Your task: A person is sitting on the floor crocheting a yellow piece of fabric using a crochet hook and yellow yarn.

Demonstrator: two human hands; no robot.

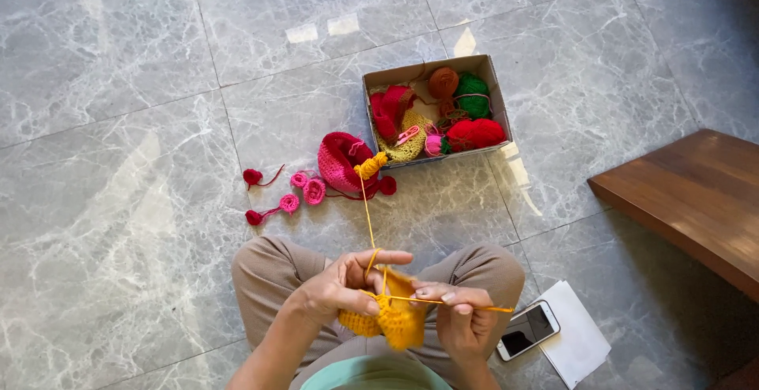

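Observation:
My left hand [344, 286] holds a yellow crocheted piece [395, 320] over my lap, with yellow yarn looped over its index finger. My right hand [458, 315] grips a yellow crochet hook [466, 305] that pokes into the piece and points right. The yarn strand [366, 208] runs up from my fingers to a small yellow yarn ball [370, 166] on the floor. I sit cross-legged in beige trousers.
A cardboard box [490, 70] holds orange, green, red and pink yarn balls. A red-and-pink crocheted piece [340, 162] and small pink and red pompoms [304, 188] lie on the marble floor. A phone [528, 330] on white paper lies right of my knee. A wooden bench [696, 200] stands at right.

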